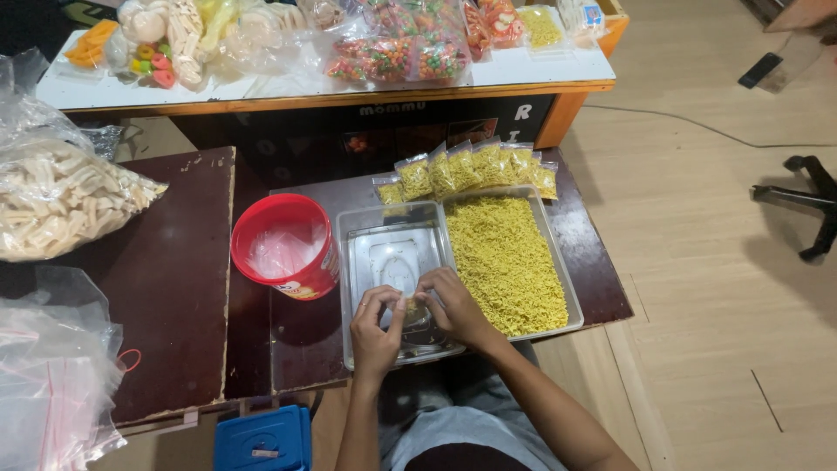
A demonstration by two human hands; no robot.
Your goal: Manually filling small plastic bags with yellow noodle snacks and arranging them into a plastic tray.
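Just beyond the left grip (377, 327) and right grip (453, 305) lies a clear small bag (413, 310) with a yellowish filling. Under them the empty tray (388, 249) is silvery grey. Right of the right grip, the noodle snack (506, 262) is a uniform mustard yellow, and the filled packets (471, 167) beyond it are the same yellow behind clear plastic. Left of the left grip, the bucket (283, 247) is bright red with a pale, whitish lining. The worktop (179, 288) is dark brown, chipped pale at its edges. Far left, the big bag of sticks (57, 201) is cream. Below the grips, the box lid (261, 439) is blue.
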